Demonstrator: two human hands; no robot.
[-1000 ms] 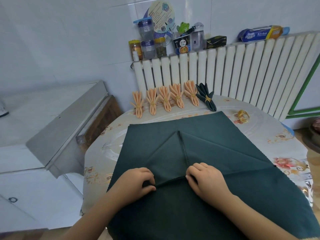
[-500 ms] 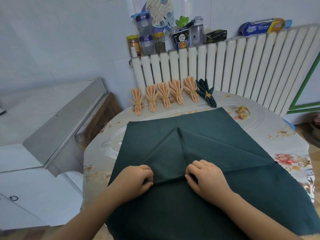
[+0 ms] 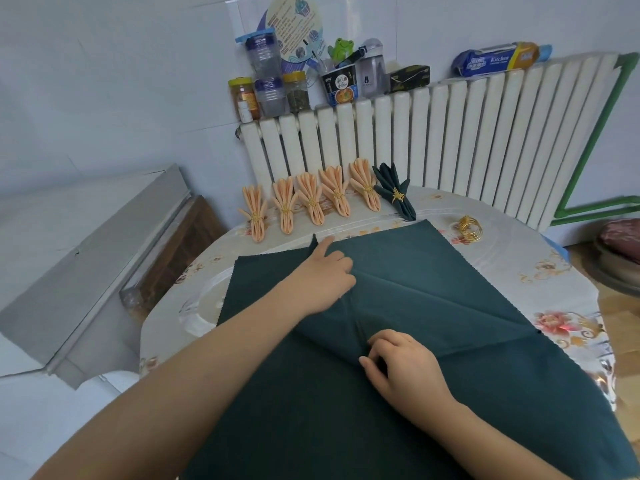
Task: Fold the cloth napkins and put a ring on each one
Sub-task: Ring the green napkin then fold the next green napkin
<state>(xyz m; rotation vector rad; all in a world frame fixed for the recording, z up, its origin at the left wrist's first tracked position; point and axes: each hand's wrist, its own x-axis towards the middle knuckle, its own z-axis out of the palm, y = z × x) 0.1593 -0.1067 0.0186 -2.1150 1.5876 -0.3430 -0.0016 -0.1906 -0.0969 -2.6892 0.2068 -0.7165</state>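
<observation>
A large dark green napkin [image 3: 433, 278] lies spread on the round table [image 3: 512, 258] with a pleat running down its middle. My left hand [image 3: 325, 275] reaches to the pleat's far end at the cloth's far edge; its index finger lies along the fold, the other fingers are curled, and a small peak of cloth stands up beside it. At the pleat's near end my right hand [image 3: 405, 368] pinches the fold. A loose gold ring [image 3: 470, 229] lies just beyond the cloth's far right corner.
Several peach napkins [image 3: 310, 202] and one green napkin [image 3: 394, 195], each in a ring, stand in a row at the table's back. Behind them is a white radiator [image 3: 450, 133] carrying jars and boxes [image 3: 266, 81]. A grey cabinet [image 3: 86, 254] stands at the left.
My left hand has left the pleat's near end and slid along the fold to the cloth's far edge. My right hand has stayed pinching the near end.
</observation>
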